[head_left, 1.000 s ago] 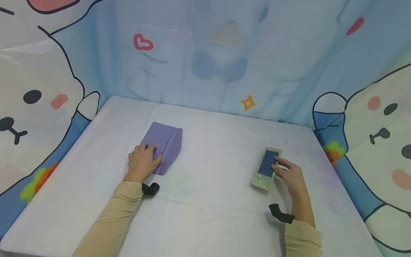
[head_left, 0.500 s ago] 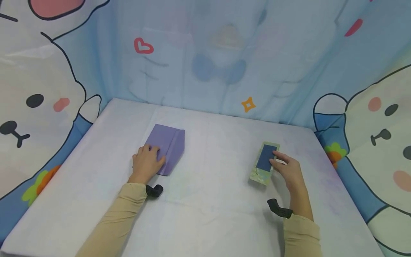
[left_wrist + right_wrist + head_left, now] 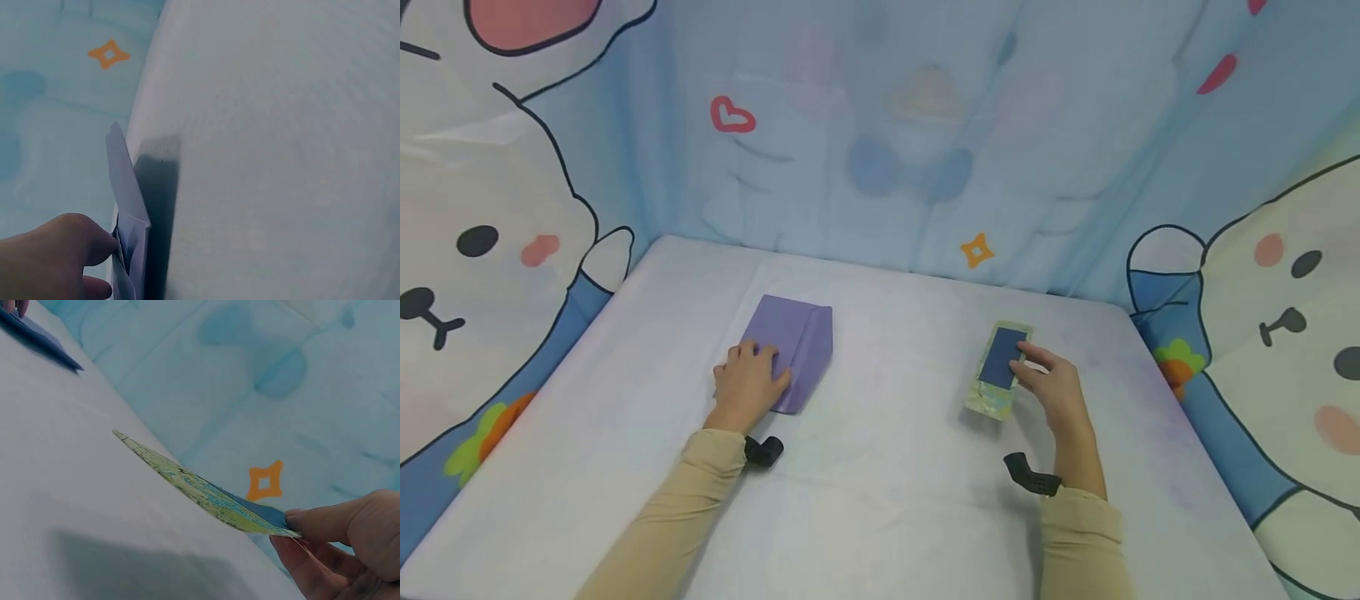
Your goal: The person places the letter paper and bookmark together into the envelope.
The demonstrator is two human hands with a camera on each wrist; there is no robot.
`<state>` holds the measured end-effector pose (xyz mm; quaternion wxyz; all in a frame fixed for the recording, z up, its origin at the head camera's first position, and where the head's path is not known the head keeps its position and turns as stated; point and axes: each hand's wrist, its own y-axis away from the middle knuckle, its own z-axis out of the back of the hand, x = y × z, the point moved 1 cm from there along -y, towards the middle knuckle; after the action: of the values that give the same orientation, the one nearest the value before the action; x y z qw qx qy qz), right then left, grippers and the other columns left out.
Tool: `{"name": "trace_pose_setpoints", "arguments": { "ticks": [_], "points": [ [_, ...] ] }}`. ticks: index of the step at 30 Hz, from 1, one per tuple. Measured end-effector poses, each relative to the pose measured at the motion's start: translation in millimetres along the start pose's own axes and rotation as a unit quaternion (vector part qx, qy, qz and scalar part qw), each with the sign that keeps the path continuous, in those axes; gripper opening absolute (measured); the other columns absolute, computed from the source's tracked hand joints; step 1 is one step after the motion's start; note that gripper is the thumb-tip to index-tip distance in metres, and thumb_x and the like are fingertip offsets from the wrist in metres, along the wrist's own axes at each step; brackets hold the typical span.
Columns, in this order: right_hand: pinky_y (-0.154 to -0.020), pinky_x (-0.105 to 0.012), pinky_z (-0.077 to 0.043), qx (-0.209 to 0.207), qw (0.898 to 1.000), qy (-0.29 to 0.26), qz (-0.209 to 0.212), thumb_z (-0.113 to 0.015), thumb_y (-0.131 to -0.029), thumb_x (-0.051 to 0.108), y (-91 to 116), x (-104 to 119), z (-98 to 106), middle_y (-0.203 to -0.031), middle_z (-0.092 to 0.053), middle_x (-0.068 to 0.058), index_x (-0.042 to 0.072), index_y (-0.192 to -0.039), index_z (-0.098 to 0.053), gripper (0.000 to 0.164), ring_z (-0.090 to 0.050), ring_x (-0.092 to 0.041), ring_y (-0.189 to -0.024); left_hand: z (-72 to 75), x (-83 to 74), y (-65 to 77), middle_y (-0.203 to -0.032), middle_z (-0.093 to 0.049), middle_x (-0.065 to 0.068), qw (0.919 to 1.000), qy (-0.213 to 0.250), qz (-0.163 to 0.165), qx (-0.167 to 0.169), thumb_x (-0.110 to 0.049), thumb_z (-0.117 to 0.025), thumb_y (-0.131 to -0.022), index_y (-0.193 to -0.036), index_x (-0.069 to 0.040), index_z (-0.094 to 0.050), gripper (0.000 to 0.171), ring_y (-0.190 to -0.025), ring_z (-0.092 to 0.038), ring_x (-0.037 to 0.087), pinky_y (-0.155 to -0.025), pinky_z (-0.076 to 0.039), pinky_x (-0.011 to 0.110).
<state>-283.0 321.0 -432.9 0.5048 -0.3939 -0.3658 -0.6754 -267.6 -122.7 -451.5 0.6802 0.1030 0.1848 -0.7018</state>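
Note:
My left hand (image 3: 745, 383) holds a purple paper envelope (image 3: 786, 325) on the left half of the table, fingers spread over its near left part. Seen from the left wrist, the thumb (image 3: 81, 237) sits at a gap between the envelope's layers (image 3: 128, 187), and a shadow falls beside it. To the right, my right hand (image 3: 1056, 392) pinches the side edge of a flat green patterned cloth strip (image 3: 988, 402) with a dark blue panel (image 3: 1002, 358). The right wrist view has this strip (image 3: 181, 481) raised above the table, loose threads at its pinched edge.
A white cloth covers the table (image 3: 887, 467). Behind it hangs a light blue curtain (image 3: 805, 183) with cartoon animals at both sides. Black wrist cameras (image 3: 763, 452) are worn at both cuffs.
The right hand has carried the cloth strip left and a little away from me. The left hand and envelope have shifted slightly right. The head view has tilted a little.

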Motion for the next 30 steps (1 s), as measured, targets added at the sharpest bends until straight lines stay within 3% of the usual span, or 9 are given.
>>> {"name": "trace_pose_setpoints", "arguments": {
  "ticks": [7, 12, 18, 24, 30],
  "points": [
    [-0.084, -0.012, -0.049, 0.002, 1.0, 0.005, -0.011, -0.061, -0.092, 0.02, 3, 14, -10, -0.149, -0.037, -0.014, 0.012, -0.143, -0.043, 0.055, -0.057, 0.003, -0.097, -1.1, -4.5, -2.9, -0.133, -0.047, 0.023, 1.0, -0.006, 0.004, -0.003, -0.038, -0.056, -0.089, -0.128, -0.008, -0.057, 0.049, -0.124, -0.041, 0.044, -0.089, -0.037, 0.065],
    [-0.085, -0.013, -0.049, 0.004, 1.0, 0.01, -0.01, -0.06, -0.093, 0.02, 1, 18, -13, -0.15, -0.036, -0.013, 0.012, -0.144, -0.042, 0.054, -0.056, 0.004, -0.094, -7.1, -10.5, -6.5, -0.132, -0.048, 0.022, 0.9998, -0.015, 0.01, 0.002, -0.039, -0.056, -0.089, -0.128, -0.01, -0.057, 0.049, -0.124, -0.042, 0.043, -0.089, -0.037, 0.065],
    [-0.094, -0.022, -0.048, 0.01, 1.0, 0.001, -0.008, -0.06, -0.093, 0.02, -2, 21, -18, -0.15, -0.035, -0.013, 0.013, -0.144, -0.042, 0.054, -0.06, -0.003, -0.102, -12.5, -18.4, -8.7, -0.132, -0.049, 0.021, 0.9998, -0.013, 0.011, 0.008, -0.04, -0.056, -0.089, -0.127, -0.01, -0.057, 0.049, -0.123, -0.043, 0.041, -0.089, -0.037, 0.065],
    [-0.097, -0.029, -0.048, -0.013, 1.0, -0.013, -0.017, -0.063, -0.091, 0.017, -6, 21, -23, -0.147, -0.04, -0.014, 0.012, -0.141, -0.046, 0.053, -0.059, -0.018, -0.114, -15.8, -24.6, -10.3, -0.132, -0.048, 0.021, 0.9997, -0.015, 0.01, 0.013, -0.04, -0.055, -0.089, -0.128, -0.01, -0.056, 0.049, -0.124, -0.042, 0.041, -0.09, -0.036, 0.066],
    [-0.097, -0.029, -0.047, -0.016, 0.999, -0.042, -0.014, -0.065, -0.09, 0.016, -7, 25, -27, -0.147, -0.041, -0.012, 0.014, -0.14, -0.049, 0.053, -0.06, -0.02, -0.115, -15.6, -31.3, -12.0, -0.13, -0.05, 0.021, 0.9998, -0.017, 0.013, 0.008, -0.041, -0.056, -0.089, -0.127, -0.01, -0.057, 0.049, -0.122, -0.043, 0.04, -0.09, -0.037, 0.064]
  ]
}}
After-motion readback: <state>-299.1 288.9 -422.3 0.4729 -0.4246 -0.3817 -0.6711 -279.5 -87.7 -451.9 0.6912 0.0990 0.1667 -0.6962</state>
